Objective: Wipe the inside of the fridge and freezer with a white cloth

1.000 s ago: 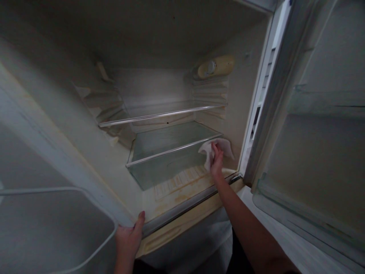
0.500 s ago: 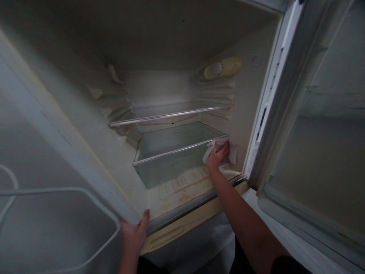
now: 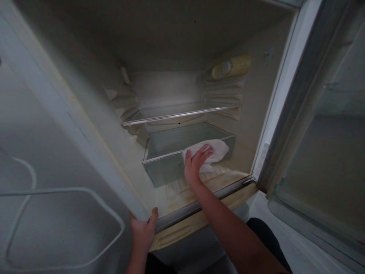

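Observation:
Inside the open fridge, my right hand (image 3: 196,161) presses a white cloth (image 3: 218,150) against the front of the clear crisper drawer (image 3: 162,171). Its fingers lie spread over the cloth, which covers the right part of the drawer's front edge. Part of the cloth hangs below toward the stained fridge floor (image 3: 182,196). At the lower left corner, my left hand (image 3: 144,230) grips the fridge's edge (image 3: 134,211), thumb on the inner side and its other fingers mostly hidden.
A glass shelf (image 3: 182,115) spans the compartment above the drawer. The yellowed thermostat housing (image 3: 238,67) sticks out from the right wall. On the right stands the open fridge door (image 3: 322,160) with its clear bins. A pale cable (image 3: 85,190) loops at the left.
My right hand has moved left with the cloth, from the drawer's right end and side wall to across its front. My left hand keeps its hold; the camera view has shifted slightly.

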### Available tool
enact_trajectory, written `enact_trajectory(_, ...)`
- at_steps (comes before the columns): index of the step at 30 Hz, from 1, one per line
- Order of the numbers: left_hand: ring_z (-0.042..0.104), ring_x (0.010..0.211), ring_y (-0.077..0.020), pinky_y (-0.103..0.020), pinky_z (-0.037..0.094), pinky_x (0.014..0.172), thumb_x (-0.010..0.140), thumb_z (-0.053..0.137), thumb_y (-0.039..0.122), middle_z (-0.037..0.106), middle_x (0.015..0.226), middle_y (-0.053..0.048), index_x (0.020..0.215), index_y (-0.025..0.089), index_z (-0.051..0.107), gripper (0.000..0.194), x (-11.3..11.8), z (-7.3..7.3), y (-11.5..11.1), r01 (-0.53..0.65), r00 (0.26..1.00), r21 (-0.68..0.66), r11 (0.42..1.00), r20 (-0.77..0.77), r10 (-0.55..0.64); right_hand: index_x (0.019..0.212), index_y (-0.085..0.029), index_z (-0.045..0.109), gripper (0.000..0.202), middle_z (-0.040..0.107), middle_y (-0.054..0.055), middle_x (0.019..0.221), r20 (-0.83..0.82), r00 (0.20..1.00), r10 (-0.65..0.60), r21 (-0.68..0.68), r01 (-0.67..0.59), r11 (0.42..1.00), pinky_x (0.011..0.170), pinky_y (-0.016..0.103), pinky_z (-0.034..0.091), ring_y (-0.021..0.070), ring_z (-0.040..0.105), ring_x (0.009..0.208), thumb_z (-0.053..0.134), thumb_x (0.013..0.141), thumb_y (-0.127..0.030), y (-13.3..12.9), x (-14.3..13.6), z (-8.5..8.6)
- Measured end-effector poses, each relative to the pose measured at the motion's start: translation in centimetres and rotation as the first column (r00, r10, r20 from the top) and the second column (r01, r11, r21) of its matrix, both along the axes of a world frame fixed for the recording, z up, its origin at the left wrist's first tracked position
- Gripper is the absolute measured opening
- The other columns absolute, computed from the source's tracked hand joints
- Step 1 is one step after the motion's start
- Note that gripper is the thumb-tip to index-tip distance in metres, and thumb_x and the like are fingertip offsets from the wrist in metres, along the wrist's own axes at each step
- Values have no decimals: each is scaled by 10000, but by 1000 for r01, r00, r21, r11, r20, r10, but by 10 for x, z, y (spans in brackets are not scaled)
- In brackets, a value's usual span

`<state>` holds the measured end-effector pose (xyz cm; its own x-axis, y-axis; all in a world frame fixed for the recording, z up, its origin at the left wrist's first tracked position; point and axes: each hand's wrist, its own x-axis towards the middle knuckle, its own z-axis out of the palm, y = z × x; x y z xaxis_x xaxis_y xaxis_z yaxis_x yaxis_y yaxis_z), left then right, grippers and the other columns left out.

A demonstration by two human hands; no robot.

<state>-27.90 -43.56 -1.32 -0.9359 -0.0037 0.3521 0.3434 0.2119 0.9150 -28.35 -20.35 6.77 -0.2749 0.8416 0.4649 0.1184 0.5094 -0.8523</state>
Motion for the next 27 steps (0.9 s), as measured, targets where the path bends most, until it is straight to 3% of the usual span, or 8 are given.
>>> enact_trajectory(3,714,1028,-306,-467,562,1002,666,749,488,723,1093,-166,1169,159,570,628,-2,-2,0,8,1000,-5,1000,-24,-8,1648,-65,-124,916,-204,271,1678,271,938,214,158,-262,952,1164,756,204,471,-228,1538,382,1028,-510,-66,-2,-10)
enact_trajectory(7,687,1117,-309,-471,516,1065,661,760,460,700,1186,-196,1210,137,534,676,-1,-2,-1,71,995,12,997,-73,-70,1684,-230,36,715,-109,123,1728,572,728,378,307,-617,725,1182,742,210,435,-83,1583,359,1053,-329,-113,6,-25)
enact_trajectory(9,693,1108,-313,-474,526,1051,666,756,446,698,1199,-214,1228,128,523,686,0,0,0,83,996,13,996,-42,-83,1680,-270,77,669,-90,55,1731,627,685,371,377,-684,625,1204,728,184,379,-78,1597,330,1062,-304,-107,14,-29)
enact_trajectory(13,698,1096,-321,-492,526,1054,678,747,456,711,1184,-205,1188,144,565,626,1,0,-1,51,999,8,999,3,-51,1655,-321,216,658,31,-13,1732,685,639,349,490,-759,429,1261,663,62,271,-49,1614,450,1041,-331,-57,37,-32)
enact_trajectory(15,694,1109,-321,-494,520,1065,672,757,456,708,1202,-198,1217,145,571,655,0,-2,-2,43,999,1,999,-3,-43,1629,-333,304,628,115,-16,1726,717,604,348,479,-790,383,1272,637,7,249,5,1617,490,1034,-415,-30,50,-33)
enact_trajectory(17,703,1087,-320,-494,528,1055,662,767,462,714,1183,-190,1247,137,569,697,-1,-3,-3,27,1000,-3,1000,9,-27,1614,-338,345,634,167,-3,1719,751,556,357,406,-814,415,1267,645,10,269,42,1615,474,1027,-539,-5,65,-35)
enact_trajectory(21,709,1086,-313,-472,542,1054,673,759,461,732,1134,-158,1241,143,593,672,1,1,-2,-5,1000,5,1000,-13,5,1623,-372,307,659,191,30,1715,795,490,357,212,-777,593,1240,693,85,312,125,1604,356,1028,-651,49,97,-38)
enact_trajectory(27,718,1049,-320,-493,554,1048,657,782,432,751,1052,-131,1191,165,608,621,2,1,-3,0,1000,10,1000,2,0,1595,-304,403,613,358,56,1656,777,586,230,281,-649,707,1283,610,60,287,285,1562,416,1039,-564,107,135,-49)
